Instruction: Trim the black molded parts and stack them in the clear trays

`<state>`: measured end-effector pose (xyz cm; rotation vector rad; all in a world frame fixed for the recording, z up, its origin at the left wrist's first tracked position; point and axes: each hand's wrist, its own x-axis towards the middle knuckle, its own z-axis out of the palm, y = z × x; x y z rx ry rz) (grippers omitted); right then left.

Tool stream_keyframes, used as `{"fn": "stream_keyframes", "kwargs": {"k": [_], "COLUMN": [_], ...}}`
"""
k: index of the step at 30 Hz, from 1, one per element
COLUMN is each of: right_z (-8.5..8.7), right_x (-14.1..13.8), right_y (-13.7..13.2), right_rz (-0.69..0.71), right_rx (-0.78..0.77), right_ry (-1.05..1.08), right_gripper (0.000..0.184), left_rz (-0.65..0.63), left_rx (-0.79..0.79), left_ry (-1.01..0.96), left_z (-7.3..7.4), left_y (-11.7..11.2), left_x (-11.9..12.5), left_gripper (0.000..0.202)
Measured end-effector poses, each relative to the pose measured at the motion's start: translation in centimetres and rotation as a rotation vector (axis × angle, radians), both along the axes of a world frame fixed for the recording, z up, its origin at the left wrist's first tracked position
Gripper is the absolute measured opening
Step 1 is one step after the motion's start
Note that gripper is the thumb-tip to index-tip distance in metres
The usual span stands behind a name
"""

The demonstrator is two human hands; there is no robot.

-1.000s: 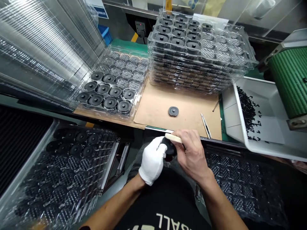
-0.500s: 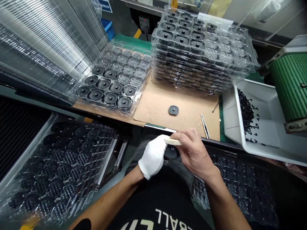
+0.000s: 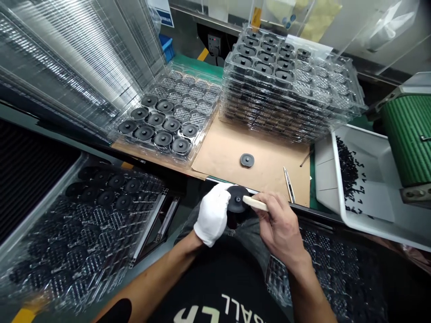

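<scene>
I had the white-gloved left hand closed on a round black disc just off the bench edge. Bare right hand pinched a cream flat stick against it. Black shirt print read "ALL".

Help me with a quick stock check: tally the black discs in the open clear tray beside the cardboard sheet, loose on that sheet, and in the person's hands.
Open clear tray: 10 black discs
Loose disc on the cardboard sheet: 1
Disc in the white-gloved left hand, next to the bare right hand: 1
Total: 12
</scene>
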<state>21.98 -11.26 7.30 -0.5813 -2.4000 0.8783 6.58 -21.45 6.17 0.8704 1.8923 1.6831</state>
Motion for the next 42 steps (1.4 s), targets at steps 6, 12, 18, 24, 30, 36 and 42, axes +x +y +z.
{"fn": "stream_keyframes", "kwargs": {"k": [6, 12, 18, 24, 30, 36, 42], "right_z": [-1.0, -0.6, -0.6, -0.4, 0.8, 0.3, 0.1], "right_x": [-1.8, -2.8, -2.3, -1.4, -1.4, -1.8, -1.5], "right_y": [-3.1, -3.5, -2.8, 0.6, -0.9, -2.5, -1.6], "right_rz": [-0.198, -0.177, -0.124, -0.425, -0.216, -0.209, -0.336], "right_rx": [0.054, 0.05, 0.028, 0.208, 0.089, 0.167, 0.206], "right_ry": [0.129, 0.173, 0.165, 0.166, 0.23, 0.174, 0.147], "right_gripper": [0.021, 0.024, 0.025, 0.022, 0.025, 0.031, 0.027], "left_rz": [0.171, 0.166, 0.141, 0.125, 0.121, 0.156, 0.091], "left_rx": [-0.053, -0.04, -0.005, 0.097, 0.096, 0.038, 0.013], "left_ry": [-0.151, -0.243, -0.284, -0.466, -0.403, -0.356, -0.351], "left_z": [0.2, 0.0, 0.1, 0.0, 0.0, 0.0, 0.3], "left_y": [0.8, 0.8, 0.9, 1.0, 1.1, 1.0, 0.7], "left_x": [0.4, 0.7, 0.7, 1.5, 1.6, 1.4, 1.8], "left_gripper": [0.023, 0.018, 0.014, 0.024, 0.02, 0.02, 0.02]}}
